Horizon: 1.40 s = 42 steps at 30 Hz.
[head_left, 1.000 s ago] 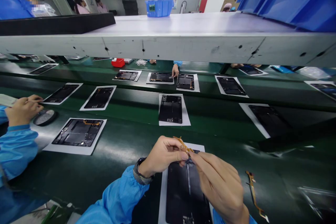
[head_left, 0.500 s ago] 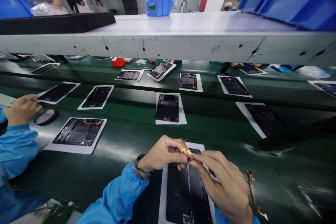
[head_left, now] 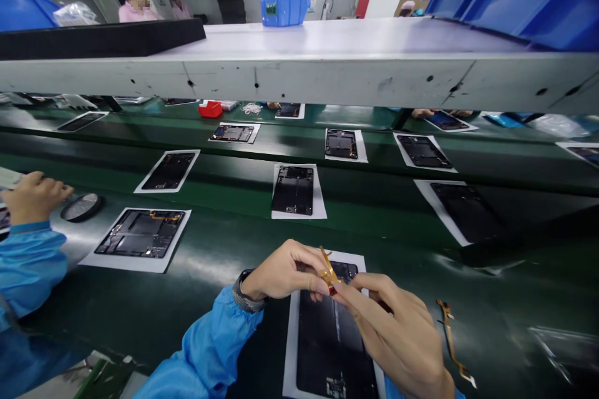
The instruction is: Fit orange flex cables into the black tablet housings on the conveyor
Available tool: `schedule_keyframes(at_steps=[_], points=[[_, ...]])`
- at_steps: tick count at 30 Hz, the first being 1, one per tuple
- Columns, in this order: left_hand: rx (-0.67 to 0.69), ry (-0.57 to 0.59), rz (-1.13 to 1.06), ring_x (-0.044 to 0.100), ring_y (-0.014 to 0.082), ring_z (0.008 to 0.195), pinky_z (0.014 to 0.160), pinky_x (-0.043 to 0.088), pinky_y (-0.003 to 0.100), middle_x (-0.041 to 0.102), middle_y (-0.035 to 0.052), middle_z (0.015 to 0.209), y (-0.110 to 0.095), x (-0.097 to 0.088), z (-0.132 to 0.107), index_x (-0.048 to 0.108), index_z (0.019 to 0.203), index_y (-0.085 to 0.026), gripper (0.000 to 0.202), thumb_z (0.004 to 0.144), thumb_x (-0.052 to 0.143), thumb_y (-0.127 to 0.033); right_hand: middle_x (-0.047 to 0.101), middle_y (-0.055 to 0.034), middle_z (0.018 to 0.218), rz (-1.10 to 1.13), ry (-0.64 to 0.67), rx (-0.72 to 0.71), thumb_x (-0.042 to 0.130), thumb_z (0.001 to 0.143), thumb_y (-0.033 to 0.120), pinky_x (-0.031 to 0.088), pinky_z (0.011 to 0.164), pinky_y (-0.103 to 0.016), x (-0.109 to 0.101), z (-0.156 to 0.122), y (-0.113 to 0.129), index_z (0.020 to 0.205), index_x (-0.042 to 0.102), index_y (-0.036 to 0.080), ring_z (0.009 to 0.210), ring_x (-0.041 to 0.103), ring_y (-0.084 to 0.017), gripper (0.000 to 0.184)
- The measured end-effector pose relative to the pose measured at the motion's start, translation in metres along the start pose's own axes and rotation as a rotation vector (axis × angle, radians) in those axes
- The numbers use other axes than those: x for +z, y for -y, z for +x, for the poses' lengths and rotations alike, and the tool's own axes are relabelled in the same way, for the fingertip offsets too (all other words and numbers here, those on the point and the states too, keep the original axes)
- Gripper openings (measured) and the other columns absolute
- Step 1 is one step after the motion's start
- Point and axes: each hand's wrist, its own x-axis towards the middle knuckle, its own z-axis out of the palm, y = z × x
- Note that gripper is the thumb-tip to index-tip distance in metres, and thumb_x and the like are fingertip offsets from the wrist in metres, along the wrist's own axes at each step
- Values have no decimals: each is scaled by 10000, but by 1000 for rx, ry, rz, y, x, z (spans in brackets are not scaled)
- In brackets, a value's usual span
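An orange flex cable (head_left: 331,271) with a small red patch is pinched between the thumb and forefinger of my left hand (head_left: 285,271). My right hand (head_left: 400,327) has its fingertips closed on the cable's lower end, by the red patch; its thumb is partly hidden. Beneath both hands is a black tablet housing (head_left: 322,346), lying on a white sheet (head_left: 291,349). The housing's upper part is partly covered by my hands. A second flex cable (head_left: 449,340) rests on the green bench, right of my right hand.
Tablet housings on white sheets, such as this one (head_left: 294,190), line the green belts ahead. Another open housing (head_left: 140,234) lies at left, near a round black dish (head_left: 80,207) and a co-worker's hand (head_left: 35,196). A white shelf (head_left: 299,81) with blue bins spans above.
Both hands stay over the housing, with the cable turned slightly upright. Housings on the nearer belt shifted left, those on the farther belt right. The one by the co-worker's hand left its spot.
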Motion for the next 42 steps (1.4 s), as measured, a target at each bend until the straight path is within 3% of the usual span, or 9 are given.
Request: schedule_keyframes(at_steps=[7,14,25,37,42], points=[[-16,-25,12,611,127,604,554,531,229,655,77,758,0,0,0,742,753,-100,277,712,826,-361,665,-61,850,-47,-2,-31,595,905,66,487,591,-223,0,-2,1,999,719,163,662,631,-110,183],[-13,-27,-149,629,120,558,520,534,227,643,60,770,1,4,1,710,724,-84,292,671,856,-331,695,-105,942,-26,-43,-89,624,844,-30,526,701,-289,3,-9,2,1117,657,99,843,667,-182,304],[-62,-67,-169,622,119,532,529,522,226,648,44,658,3,4,3,700,714,-80,356,645,868,-387,717,-93,927,-68,-106,-90,673,809,-27,544,711,-297,8,-8,2,1106,663,107,828,686,-191,326],[-15,-42,-242,639,111,545,540,530,218,669,59,756,9,2,3,726,776,-79,220,695,846,-245,710,-116,1017,-34,-86,-122,654,788,-67,558,723,-332,11,-17,-2,1218,640,102,871,682,-216,462],[-35,-49,-240,637,114,543,554,535,227,671,56,728,9,2,3,727,774,-75,245,683,854,-264,713,-138,993,-49,-79,-146,644,784,-83,547,727,-339,10,-14,-2,1174,657,65,891,676,-225,417]])
